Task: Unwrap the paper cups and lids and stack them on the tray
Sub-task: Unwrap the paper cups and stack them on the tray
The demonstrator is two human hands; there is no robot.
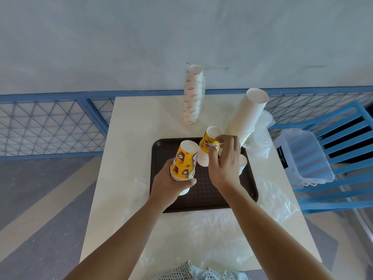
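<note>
- Head view: a dark brown tray (203,190) lies at the middle of the pale desk (131,138)
- The left hand (171,184) is clamped on a short stack of yellow printed cups (184,160), mouths down, with the thumb across the near rims; it holds them over the tray's 9 o'clock edge
- The right hand (224,164) is above the tray's middle, its thumb and fingertips closed on the top yellow cup (210,142) of an inverted stack standing at the tray's 12 o'clock
- A small white cup (243,162) peeks out behind the right hand at the tray's 3 o'clock
- A tall white stack (248,116) of bare cups leans up from the tray's 1 o'clock corner; whether its foot is on the tray or the desk cannot be told
- A wrapped sleeve of cups (192,93) with red print stands at the desk's 12 o'clock edge
- Crumpled wrap (260,136) sits at 2 o'clock just beside the tall white stack, and loose plastic sheets (222,235) cover the desk from 4 to 6 o'clock
- Off the desk at 3 o'clock a clear bin (302,156) rests on a blue chair (343,138)
</note>
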